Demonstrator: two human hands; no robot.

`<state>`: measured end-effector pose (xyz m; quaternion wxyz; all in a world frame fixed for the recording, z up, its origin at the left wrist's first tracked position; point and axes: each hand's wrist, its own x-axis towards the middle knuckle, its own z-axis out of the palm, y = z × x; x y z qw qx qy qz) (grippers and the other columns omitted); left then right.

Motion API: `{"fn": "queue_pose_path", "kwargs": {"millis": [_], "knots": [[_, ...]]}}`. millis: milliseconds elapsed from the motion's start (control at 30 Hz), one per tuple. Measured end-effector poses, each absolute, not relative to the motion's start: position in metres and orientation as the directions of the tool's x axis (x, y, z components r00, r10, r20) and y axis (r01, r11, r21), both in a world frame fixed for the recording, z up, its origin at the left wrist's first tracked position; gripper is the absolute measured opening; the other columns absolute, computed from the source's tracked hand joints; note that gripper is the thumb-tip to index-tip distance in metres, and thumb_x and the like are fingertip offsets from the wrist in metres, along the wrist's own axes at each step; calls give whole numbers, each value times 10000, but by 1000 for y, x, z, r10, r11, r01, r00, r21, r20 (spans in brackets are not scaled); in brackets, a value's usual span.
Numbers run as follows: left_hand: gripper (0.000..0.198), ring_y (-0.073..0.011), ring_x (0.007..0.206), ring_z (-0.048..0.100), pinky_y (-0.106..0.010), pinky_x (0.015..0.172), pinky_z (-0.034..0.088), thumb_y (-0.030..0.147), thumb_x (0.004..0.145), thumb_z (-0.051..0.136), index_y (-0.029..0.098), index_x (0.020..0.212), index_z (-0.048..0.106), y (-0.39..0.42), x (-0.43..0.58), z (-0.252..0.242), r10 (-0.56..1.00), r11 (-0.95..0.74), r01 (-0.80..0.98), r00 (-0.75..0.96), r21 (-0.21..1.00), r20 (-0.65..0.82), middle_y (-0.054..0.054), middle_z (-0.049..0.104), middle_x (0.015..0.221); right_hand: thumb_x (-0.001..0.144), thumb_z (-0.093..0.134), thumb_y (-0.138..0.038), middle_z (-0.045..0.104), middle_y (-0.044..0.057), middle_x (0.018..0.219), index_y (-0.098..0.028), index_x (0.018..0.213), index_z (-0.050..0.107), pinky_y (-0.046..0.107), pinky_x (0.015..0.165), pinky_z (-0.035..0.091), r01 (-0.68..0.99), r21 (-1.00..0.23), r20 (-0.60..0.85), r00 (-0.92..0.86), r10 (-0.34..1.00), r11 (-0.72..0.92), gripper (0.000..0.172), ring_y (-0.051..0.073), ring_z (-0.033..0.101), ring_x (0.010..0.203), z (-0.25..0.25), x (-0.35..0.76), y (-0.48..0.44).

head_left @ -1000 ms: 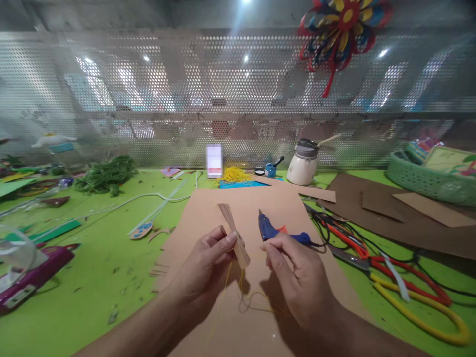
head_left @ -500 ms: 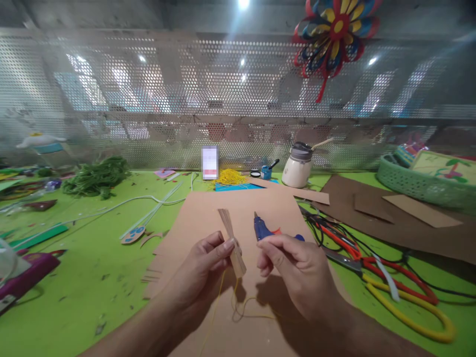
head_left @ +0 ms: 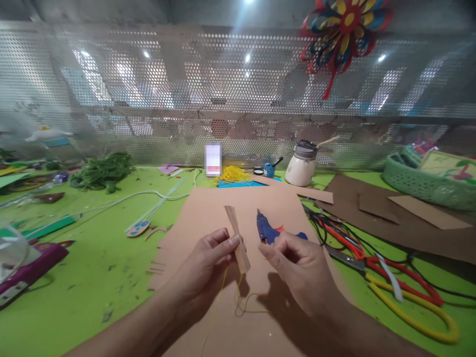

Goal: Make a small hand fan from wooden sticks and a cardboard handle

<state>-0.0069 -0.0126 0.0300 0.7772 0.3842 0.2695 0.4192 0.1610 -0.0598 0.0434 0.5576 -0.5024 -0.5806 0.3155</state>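
Note:
My left hand (head_left: pixel 210 255) is closed on a small bundle of brown cardboard strips (head_left: pixel 242 255), pinched at its middle with the upper ends fanned apart. From around that hand, thin yellow string (head_left: pixel 238 302) hangs down and loops over the large cardboard sheet (head_left: pixel 208 208). To the right, my right hand (head_left: pixel 297 260) has its thumb and fingers pressed together; a tiny yellowish bit shows at the fingertips, but what they hold is unclear. Just beyond that hand a blue glue gun (head_left: pixel 265 229) lies on the sheet, its nozzle pointing away and its handle partly covered.
Large scissors (head_left: pixel 412 307) with yellow handles, red-handled scissors (head_left: pixel 345 243) and black cable lie at right. Behind stand a cream pot (head_left: pixel 300 171), a blue paint jar (head_left: pixel 269 170) and a yellow string pile (head_left: pixel 235 173). A purple power strip (head_left: pixel 37 272) sits left, a green basket (head_left: pixel 427 186) far right.
Both hands keep their places, my left still pinching the strips. My right hand's fingers have shifted slightly closer together near the glue gun. The whole view has moved a little.

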Motion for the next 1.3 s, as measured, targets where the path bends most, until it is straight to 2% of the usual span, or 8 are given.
{"fn": "queue_pose_path", "kwargs": {"millis": [67,133,200,300,433,700,967,1300], "knots": [[215,-182,846,694,-300,860,499,185,874,686,142,1079,732,-13,-7,31,862,351,-444,496,824,-101,-109,751,960,871,589,-395,271,-87,516,-232,523,339,233,450,273,268,-914,345,122,931,304,458,88,277,485,39,160,-58],[229,-171,834,685,-292,854,496,180,865,694,147,1089,730,-13,-6,31,863,353,-453,495,819,-98,-106,747,964,893,553,-344,395,-57,559,-204,593,479,240,499,359,297,-905,351,113,930,305,339,108,395,525,35,158,-56],[228,-157,809,673,-279,823,498,172,854,704,156,1081,731,-13,-6,32,862,357,-454,497,816,-101,-97,742,959,870,564,-271,589,17,758,-162,898,648,274,614,469,304,-904,345,99,933,302,140,154,562,679,32,156,-55],[175,-156,779,659,-285,780,509,174,844,715,161,1016,741,-15,-6,32,861,366,-442,494,819,-118,-84,734,912,831,619,-260,653,95,1019,-160,1183,624,358,779,526,286,-915,308,39,951,285,366,221,637,910,29,153,-55],[173,-180,769,660,-333,770,527,206,816,752,157,980,733,-21,-5,32,846,400,-411,509,819,-157,-88,722,872,806,680,-339,681,70,900,-150,1164,629,379,780,540,221,-953,218,23,976,208,408,219,656,828,26,145,-57],[195,-142,771,626,-271,728,496,224,825,749,196,1007,684,-25,-2,31,825,437,-413,539,799,-173,-34,659,868,860,585,-217,638,8,738,-152,1247,588,289,658,555,298,-904,331,38,943,306,393,167,643,685,19,141,-61],[103,-182,759,633,-326,737,505,249,883,688,165,932,656,-26,1,29,847,345,-397,522,850,-99,-64,665,827,925,499,-185,697,73,827,-127,1226,597,317,728,553,493,-765,448,-52,892,414,321,189,670,744,19,142,-64],[140,-168,797,618,-290,754,490,260,856,723,162,934,659,-29,3,27,832,388,-401,540,830,-128,-56,645,854,922,485,-148,704,74,913,-179,1361,500,309,717,561,405,-813,433,-58,899,418,440,184,674,765,16,140,-66]]}}
